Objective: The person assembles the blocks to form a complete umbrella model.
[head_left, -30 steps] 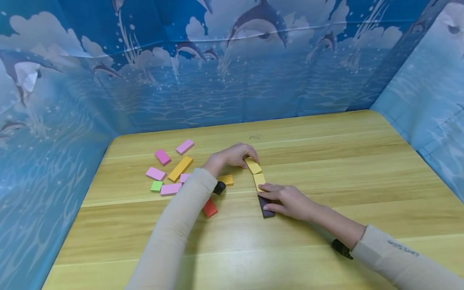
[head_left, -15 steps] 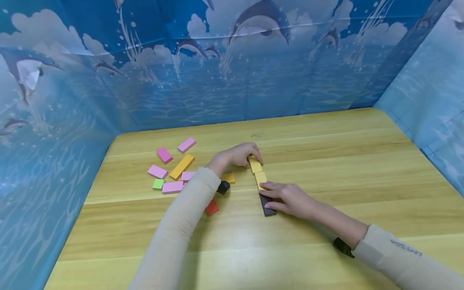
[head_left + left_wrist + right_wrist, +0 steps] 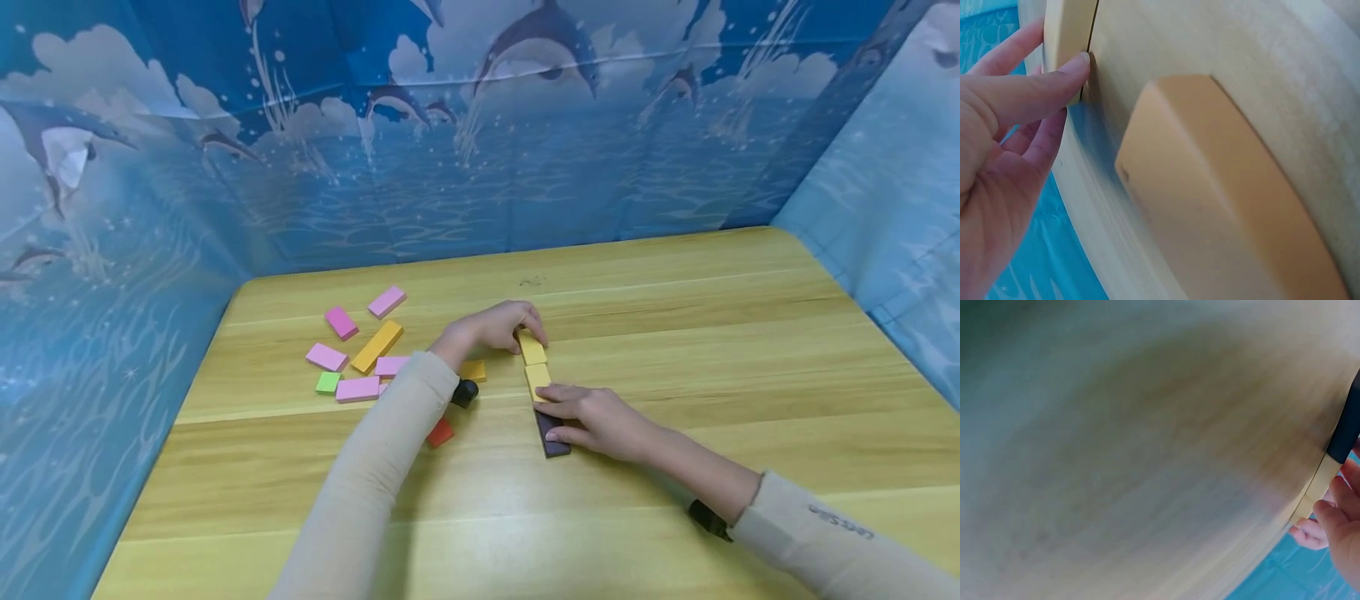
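Clock centred on the near yellow block, head view. Nearest: dark block at about 5:30, lying flat, end to end with the near yellow block. Right hand at 4 o'clock; fingers nearly straight, laid over the join of those two; its grip is loose, resting on them rather than closed round either. Red block at 8 o'clock, partly behind the left sleeve.

Further out, short orange block at 9, green block and pink blocks also around 9, well apart from the row. Far yellow block at 12, its near end at the near yellow block's far end. Left hand at 11: grip narrowed, thumb and fingers pinching the far yellow block's far end. Long orange block between 9 and 10, then the magenta block. Backdrop furthest, 12.

Risks, judged: a left-hand push slightly off-line could kink the row at the yellow join; lifting the right hand sideways could drag the near yellow or dark block; left sleeve could sweep the red or short orange block.
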Action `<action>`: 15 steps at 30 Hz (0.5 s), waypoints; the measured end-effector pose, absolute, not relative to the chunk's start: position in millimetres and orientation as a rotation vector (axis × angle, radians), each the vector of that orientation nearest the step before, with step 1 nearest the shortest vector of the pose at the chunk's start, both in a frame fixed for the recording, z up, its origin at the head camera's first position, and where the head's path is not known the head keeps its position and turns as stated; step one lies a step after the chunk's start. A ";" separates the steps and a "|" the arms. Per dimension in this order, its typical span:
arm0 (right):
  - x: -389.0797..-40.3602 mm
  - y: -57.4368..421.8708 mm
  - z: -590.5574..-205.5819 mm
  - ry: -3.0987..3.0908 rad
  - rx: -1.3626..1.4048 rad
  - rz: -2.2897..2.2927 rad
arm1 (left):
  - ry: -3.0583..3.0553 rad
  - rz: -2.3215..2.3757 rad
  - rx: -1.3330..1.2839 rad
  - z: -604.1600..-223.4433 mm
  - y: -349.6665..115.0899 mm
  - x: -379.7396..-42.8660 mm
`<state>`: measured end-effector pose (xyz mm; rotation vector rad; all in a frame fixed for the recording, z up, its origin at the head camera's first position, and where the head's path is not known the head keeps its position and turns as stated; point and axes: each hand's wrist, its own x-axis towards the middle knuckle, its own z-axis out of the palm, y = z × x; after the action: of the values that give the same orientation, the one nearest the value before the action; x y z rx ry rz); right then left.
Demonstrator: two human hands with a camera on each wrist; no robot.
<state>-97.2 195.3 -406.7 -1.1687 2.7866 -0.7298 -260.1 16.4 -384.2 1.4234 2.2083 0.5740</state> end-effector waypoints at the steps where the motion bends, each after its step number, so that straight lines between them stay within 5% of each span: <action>1: -96.9 194.8 -406.9 2.785 -1.167 -0.731 | 2.209 0.571 1.428 -384.6 16.1 -260.2; 15: -95.7 195.4 -408.4 2.789 -1.173 -0.727 | 2.208 0.573 1.404 -388.5 17.6 -260.8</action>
<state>-95.7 195.4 -408.4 -1.1726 2.7885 -0.7266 -260.8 17.6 -388.5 1.4039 2.2076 0.5728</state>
